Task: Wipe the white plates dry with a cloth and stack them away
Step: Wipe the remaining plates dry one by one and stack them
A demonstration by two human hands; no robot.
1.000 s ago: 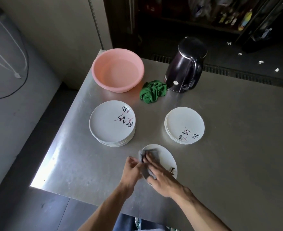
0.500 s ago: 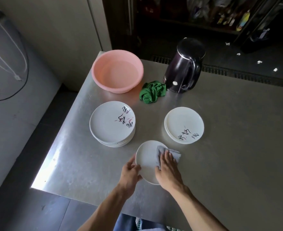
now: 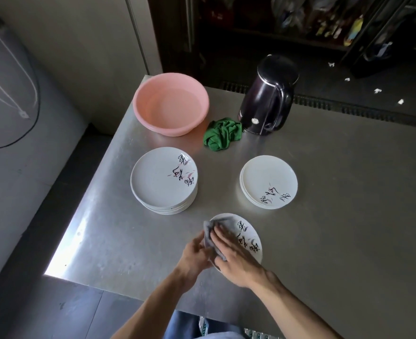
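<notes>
Worktop of dull brushed steel [image 3: 349, 216] carries everything. Far back stand a round pink plastic basin [image 3: 153, 123] and a glossy dark kettle [image 3: 268, 99]. Nearer lie a taller stack of white plates [image 3: 153, 182] on the left and a lower stack of white plates [image 3: 268, 177] on the right, all smooth, shallow and inked with black brushwork.

Nearest the person lies a single white round plate [image 3: 253, 237], and wiping it looks to be the step in hand. The left hand [image 3: 194, 253] grips its left rim with curled fingers, and the right hand [image 3: 236, 258] presses down flat, fingers straight. A crumpled green cloth [image 3: 222, 134] lies just beside the kettle. The soft grey cloth [image 3: 208, 234] is bunched under the right fingers on the plate's left part.

Next, I judge, the slick plate needs a firm lift onto a stack, probably the lower one.
</notes>
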